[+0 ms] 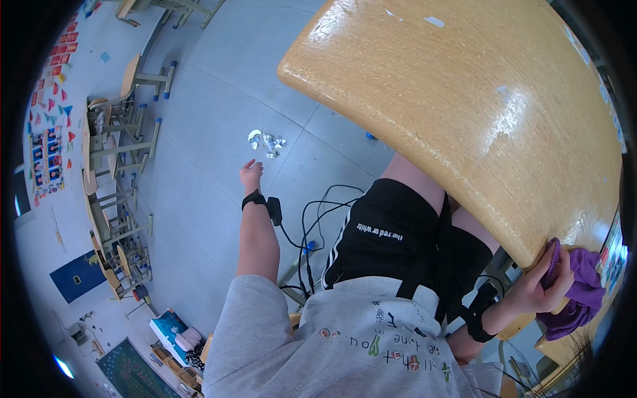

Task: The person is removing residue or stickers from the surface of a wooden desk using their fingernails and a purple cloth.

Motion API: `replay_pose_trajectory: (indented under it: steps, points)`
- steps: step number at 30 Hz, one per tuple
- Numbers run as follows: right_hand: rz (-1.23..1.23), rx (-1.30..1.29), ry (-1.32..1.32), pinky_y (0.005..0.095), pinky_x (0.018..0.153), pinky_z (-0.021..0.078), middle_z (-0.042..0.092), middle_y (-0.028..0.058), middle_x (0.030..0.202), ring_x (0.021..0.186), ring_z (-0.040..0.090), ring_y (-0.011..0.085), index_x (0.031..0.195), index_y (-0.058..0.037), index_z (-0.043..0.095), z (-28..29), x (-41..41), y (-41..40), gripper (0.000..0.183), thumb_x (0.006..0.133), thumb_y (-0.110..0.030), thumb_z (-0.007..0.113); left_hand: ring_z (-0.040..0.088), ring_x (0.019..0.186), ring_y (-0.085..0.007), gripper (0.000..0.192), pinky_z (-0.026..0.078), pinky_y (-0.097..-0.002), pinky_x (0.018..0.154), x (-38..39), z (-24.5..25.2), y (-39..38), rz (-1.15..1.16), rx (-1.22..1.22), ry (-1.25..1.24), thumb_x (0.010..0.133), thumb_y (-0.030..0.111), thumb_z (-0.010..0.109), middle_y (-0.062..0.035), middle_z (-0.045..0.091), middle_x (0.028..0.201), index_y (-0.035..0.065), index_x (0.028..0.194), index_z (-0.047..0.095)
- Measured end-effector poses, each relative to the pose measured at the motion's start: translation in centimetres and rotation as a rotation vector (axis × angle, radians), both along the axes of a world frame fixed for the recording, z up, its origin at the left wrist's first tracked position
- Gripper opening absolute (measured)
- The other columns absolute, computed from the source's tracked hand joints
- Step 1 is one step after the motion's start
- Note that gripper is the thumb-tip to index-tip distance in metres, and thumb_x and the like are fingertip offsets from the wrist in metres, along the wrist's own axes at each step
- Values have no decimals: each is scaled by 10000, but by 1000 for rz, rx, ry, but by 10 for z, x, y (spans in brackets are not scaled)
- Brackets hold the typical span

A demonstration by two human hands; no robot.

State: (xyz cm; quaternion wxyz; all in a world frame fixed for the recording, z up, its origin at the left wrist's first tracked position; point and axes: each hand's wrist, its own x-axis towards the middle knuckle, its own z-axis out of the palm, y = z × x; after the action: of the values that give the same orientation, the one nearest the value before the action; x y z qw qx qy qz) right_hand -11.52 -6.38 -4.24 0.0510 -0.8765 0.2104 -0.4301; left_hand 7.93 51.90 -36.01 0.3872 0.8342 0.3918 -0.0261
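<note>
My right hand grips a fold of a purple cloth at the near right corner of a wooden desk. The rest of the cloth hangs in loose folds beside the hand. Out to the left, my left hand is held over the floor, fingers loosely curled and apart, with nothing visible in it. Just beyond it in the view is a small cluster of torn white and silvery scraps, apparently on the grey floor. The desktop has worn patches and a few bits of white paper residue.
Black cables run from a wrist-strapped device past my lap. Desks and chairs line the wall at left. Bags sit at lower left. Another desk edge shows at lower right.
</note>
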Motion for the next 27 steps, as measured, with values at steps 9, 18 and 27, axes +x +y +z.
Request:
replay_pose_trajectory:
  steps: [9,18,27]
  points:
    - [18,31,-39,200,471,294,601,44,746,574,459,74,932,65,670,-4,1,-1,168,778,48,736,663,681,-133,387,532,-237,590,3,11,2,86,-6,73,759,108,652,-80,695,803,-21,1123,629]
    - [2,16,-46,206,464,257,577,22,718,555,408,59,915,59,677,-1,3,1,163,770,39,749,665,709,-140,433,543,-234,602,1,12,1,96,82,99,763,88,605,-90,688,854,-9,1185,610]
    - [6,9,-49,216,465,264,583,21,722,561,414,79,907,55,682,0,5,2,162,761,46,752,655,627,-163,199,523,-263,532,1,0,11,210,-107,-75,813,114,595,-101,671,751,-2,957,668]
